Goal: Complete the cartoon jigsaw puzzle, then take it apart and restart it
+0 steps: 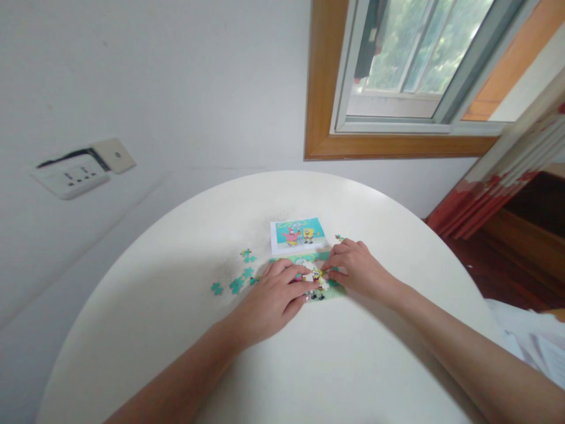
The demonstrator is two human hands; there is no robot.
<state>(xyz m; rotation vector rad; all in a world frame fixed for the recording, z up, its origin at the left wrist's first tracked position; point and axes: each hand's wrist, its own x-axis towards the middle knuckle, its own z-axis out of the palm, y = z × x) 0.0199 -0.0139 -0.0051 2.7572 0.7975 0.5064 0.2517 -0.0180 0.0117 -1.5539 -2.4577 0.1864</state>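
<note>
A partly assembled jigsaw puzzle [324, 292] with cartoon figures lies on the white round table, much of it hidden under my hands. My left hand [278, 294] rests across its left side, fingers stretched out over the pieces. From the right, my right hand [355, 268] reaches in with thumb and forefinger bent together at a puzzle piece [317, 274] showing a yellow cartoon face. The piece sits within the puzzle area; its right edge is partly covered by the fingertips. Just behind the puzzle is a printed reference picture [300, 232] with matching figures.
Loose teal puzzle pieces [236, 285] are scattered left of my left hand. Another loose piece [339, 238] lies beyond my right hand. The white table [309, 377] has a curved edge near the wall, below a wood-framed window [324, 144]. Papers [525, 330] lie off to the right.
</note>
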